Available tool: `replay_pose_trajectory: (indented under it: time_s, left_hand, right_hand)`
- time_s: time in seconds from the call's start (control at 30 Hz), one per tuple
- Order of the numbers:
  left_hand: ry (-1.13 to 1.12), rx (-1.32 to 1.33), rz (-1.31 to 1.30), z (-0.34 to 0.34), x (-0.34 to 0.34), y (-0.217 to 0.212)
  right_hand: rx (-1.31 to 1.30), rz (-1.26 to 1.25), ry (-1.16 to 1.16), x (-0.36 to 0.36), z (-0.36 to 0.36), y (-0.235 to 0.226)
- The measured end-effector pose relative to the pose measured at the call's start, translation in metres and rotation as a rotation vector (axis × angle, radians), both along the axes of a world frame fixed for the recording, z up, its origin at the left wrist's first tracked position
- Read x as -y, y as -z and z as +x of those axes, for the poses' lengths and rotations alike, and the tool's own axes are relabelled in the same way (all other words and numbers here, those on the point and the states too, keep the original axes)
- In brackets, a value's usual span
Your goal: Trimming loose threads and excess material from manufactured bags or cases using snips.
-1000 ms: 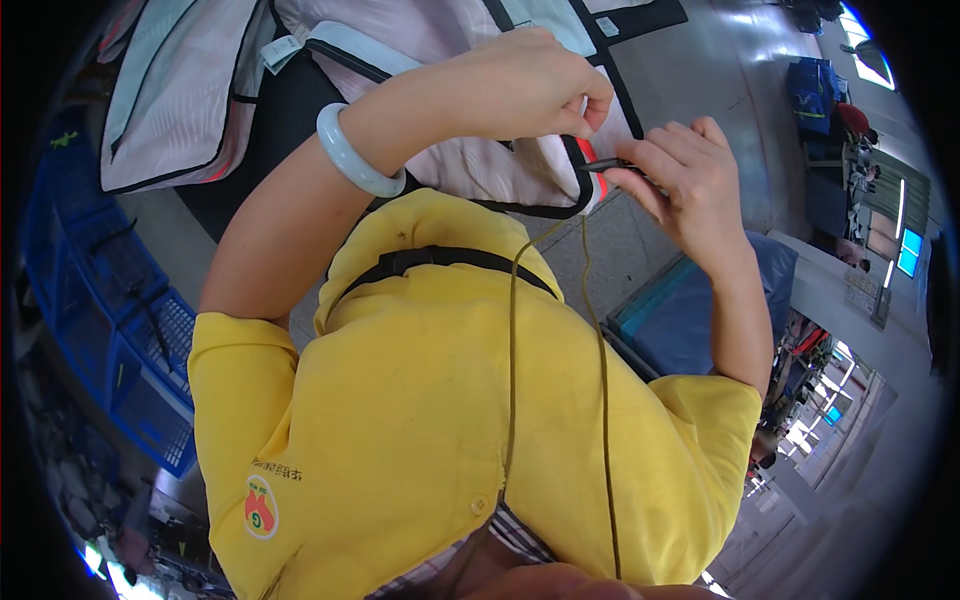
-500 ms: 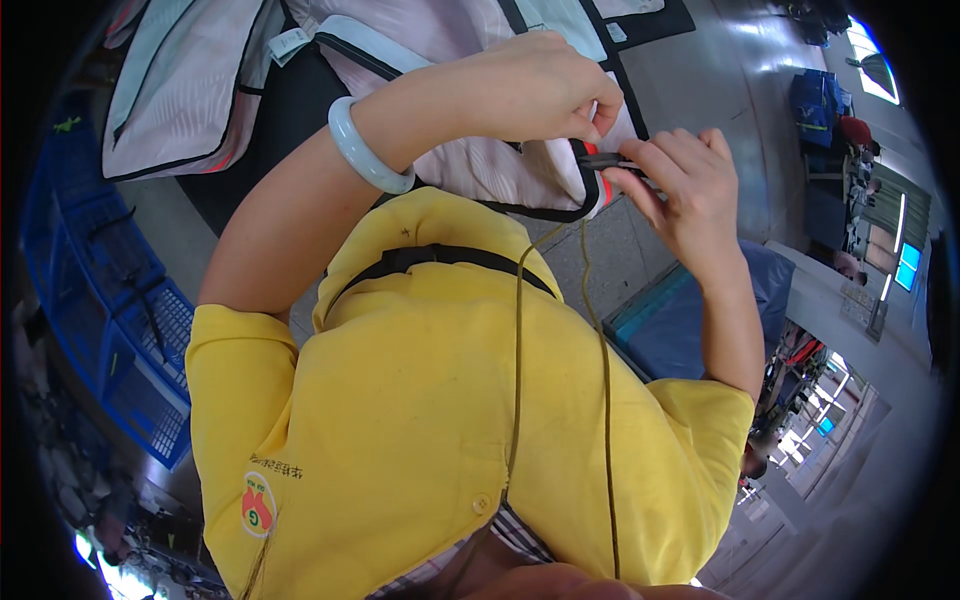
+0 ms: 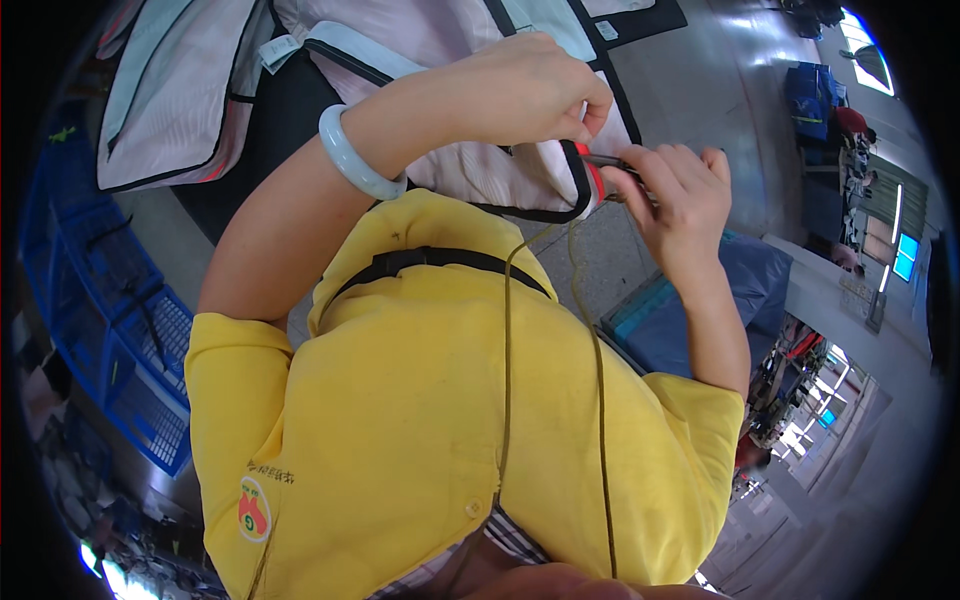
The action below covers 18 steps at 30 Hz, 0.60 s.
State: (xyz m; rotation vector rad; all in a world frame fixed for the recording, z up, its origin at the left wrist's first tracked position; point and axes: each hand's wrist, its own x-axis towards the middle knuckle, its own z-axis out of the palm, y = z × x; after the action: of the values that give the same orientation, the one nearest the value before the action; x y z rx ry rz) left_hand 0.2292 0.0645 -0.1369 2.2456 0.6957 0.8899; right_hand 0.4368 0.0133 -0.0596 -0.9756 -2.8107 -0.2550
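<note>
A pale pink garment (image 3: 490,172) with black binding and a red-orange strip at its edge lies before me. My left hand (image 3: 545,90), a pale bangle (image 3: 355,160) on its wrist, is closed in a pinch just above this edge; whatever is between the fingertips is too small to make out. Closed around a pair of dark thread snips (image 3: 606,160), my right hand (image 3: 675,195) keeps their tips against the red-orange strip. A thin olive cord (image 3: 508,350) hangs from my neck down toward the right hand.
More pink and pale blue garment pieces (image 3: 185,95) with black edges spread over the dark table (image 3: 270,130). Blue plastic crates (image 3: 110,300) stand at my left. A dark blue covered bundle (image 3: 745,290) is beside my right arm. Workstations and people appear at the far right.
The snips' tips have turned slightly at the red-orange strip, and my right hand has shifted a little to the left. The left hand keeps its pinch.
</note>
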Motion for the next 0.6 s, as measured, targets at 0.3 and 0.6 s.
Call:
replay_pose_trajectory:
  time_s: [0.3, 0.6]
  left_hand:
    - [0.007, 0.013, -0.039, 0.001, -0.001, -0.002]
    - [-0.025, 0.051, -0.01, 0.001, -0.002, 0.004]
  right_hand:
    - [-0.227, -0.073, 0.199, 0.03, 0.003, 0.02]
    - [-0.188, 0.003, 0.205, 0.03, -0.001, 0.025]
